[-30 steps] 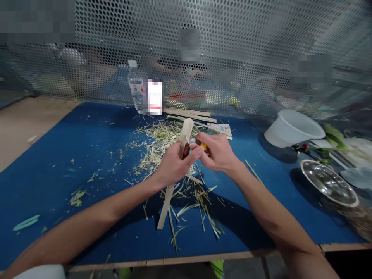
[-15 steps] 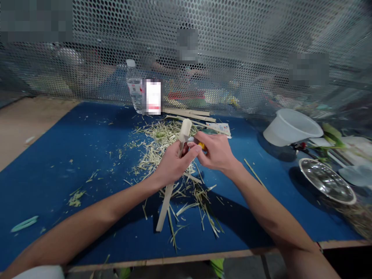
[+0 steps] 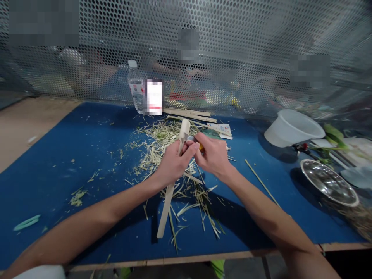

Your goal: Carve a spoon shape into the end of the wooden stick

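A plastic water bottle (image 3: 136,87) holding clear liquid stands at upper centre of a blue desk (image 3: 58,162); a tilted white bowl (image 3: 293,128) and a steel bowl (image 3: 328,182) sit at right. Amid straw-coloured shavings (image 3: 162,133), the left hand (image 3: 174,164) closes around a pale wooden strip (image 3: 167,209), held slightly tilted, while the right hand (image 3: 213,161) pinches a yellow-handled tool (image 3: 200,146) just beside the strip's upper end.

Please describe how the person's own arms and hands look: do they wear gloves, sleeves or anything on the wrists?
The left hand and right hand are bare, without gloves. The left forearm and right forearm are bare and slim, with no visible watch or band. A white patch at the lower edge may be a sleeve; I cannot tell.
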Action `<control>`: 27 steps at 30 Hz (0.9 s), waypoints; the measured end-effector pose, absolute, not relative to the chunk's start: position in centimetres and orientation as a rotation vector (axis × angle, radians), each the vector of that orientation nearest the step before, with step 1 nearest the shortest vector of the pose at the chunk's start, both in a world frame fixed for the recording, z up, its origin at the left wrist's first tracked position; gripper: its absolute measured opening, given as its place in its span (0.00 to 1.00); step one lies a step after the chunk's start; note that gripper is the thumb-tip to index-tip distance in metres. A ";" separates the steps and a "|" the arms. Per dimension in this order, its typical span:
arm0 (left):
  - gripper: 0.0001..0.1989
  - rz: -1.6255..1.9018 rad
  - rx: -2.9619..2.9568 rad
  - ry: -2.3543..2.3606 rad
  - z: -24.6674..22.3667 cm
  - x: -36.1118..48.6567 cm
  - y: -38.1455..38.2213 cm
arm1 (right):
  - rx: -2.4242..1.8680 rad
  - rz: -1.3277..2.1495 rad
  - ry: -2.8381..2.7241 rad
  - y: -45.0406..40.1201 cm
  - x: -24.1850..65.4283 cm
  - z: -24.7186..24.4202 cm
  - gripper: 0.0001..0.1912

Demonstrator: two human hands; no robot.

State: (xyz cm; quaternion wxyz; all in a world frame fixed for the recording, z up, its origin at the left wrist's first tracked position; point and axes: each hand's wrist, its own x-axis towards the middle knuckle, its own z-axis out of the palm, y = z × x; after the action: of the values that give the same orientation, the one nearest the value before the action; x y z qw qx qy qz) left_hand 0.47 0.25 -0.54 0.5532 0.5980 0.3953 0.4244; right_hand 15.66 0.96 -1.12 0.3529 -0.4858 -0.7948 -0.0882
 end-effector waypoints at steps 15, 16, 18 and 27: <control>0.17 1.033 1.637 1.058 -0.4 0.1 0.2 | -1.159 -0.009 -2.115 1.1 16.4 -0.4 0.10; 0.17 1.022 1.648 1.057 -0.4 0.1 0.1 | -1.150 -0.004 -2.123 1.0 16.4 -0.3 0.10; 0.17 1.012 1.666 1.042 -0.4 0.0 0.1 | -1.138 -0.003 -2.137 1.0 16.4 -0.3 0.10; 0.14 1.023 1.612 1.052 -0.2 0.0 0.6 | -1.298 -0.101 -2.141 1.1 16.3 -0.4 0.11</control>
State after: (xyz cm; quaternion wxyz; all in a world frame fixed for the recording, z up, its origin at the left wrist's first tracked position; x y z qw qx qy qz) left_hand -0.01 0.60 -0.22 0.4624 0.6557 0.4278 0.4162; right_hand 16.30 1.14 -0.43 0.3126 -0.4921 -0.8116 -0.0382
